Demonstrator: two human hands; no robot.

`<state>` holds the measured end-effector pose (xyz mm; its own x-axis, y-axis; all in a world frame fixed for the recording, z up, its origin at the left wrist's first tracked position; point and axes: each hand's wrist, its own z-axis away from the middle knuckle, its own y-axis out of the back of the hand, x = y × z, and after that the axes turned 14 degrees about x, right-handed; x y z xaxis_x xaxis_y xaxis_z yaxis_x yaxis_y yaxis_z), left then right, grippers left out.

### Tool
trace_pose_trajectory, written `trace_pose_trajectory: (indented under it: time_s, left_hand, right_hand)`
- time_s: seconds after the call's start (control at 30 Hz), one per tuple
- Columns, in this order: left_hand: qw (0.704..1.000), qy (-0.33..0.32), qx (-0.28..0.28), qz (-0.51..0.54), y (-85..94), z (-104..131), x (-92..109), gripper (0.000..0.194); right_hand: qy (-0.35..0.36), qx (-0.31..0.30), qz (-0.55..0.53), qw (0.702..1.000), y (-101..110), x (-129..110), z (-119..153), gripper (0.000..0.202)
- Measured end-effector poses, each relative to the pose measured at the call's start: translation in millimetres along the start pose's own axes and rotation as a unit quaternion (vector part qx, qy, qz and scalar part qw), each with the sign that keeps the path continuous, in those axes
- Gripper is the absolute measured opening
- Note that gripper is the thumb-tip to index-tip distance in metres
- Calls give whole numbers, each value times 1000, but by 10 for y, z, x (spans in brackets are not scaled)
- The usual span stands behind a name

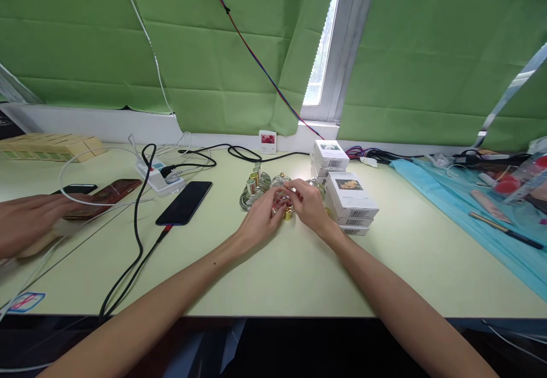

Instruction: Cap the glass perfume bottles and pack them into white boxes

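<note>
My left hand [261, 215] and my right hand [311, 202] meet at the middle of the table, fingers curled and close together over a cluster of small clear-glass pieces. Between the fingertips shows a clear item with a reddish tint [282, 196], partly covered, too small to make out. A gold-coloured cap [288, 214] sits just below it. Beside my left hand stand small glass bottles [252, 187] with gold-coloured necks. More glass shows behind my right hand. Close to my right wrist, white printed boxes [351, 195] are stacked.
A phone [184, 203] on a cable and a power strip [158, 177] lie to the left. Another person's hand [29, 224] rests near a reddish-brown phone [102, 198]. Blue sheeting [465, 210] with a pen [506, 230] covers the right side. A small white box [268, 142] stands at the back.
</note>
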<state>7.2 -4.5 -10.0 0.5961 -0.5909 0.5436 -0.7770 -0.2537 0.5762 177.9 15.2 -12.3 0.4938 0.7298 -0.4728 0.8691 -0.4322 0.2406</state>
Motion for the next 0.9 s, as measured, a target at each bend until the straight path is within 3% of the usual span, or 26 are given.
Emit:
trace_pose_trajectory:
  time_s: [0.27, 0.6, 0.9]
  left_hand:
    - [1000, 10, -4, -6, -6, -6, -22, 29]
    - [1000, 6, 0, -26, -13, -12, -28, 29]
    - [1000, 9, -3, -24, -3, -15, -13, 32]
  right_hand:
    - [17, -33, 35, 999, 24, -4, -28, 24]
    - [-9, -5, 30, 1000, -17, 20, -16, 21]
    - [28, -40, 74, 996, 24, -1, -37, 24]
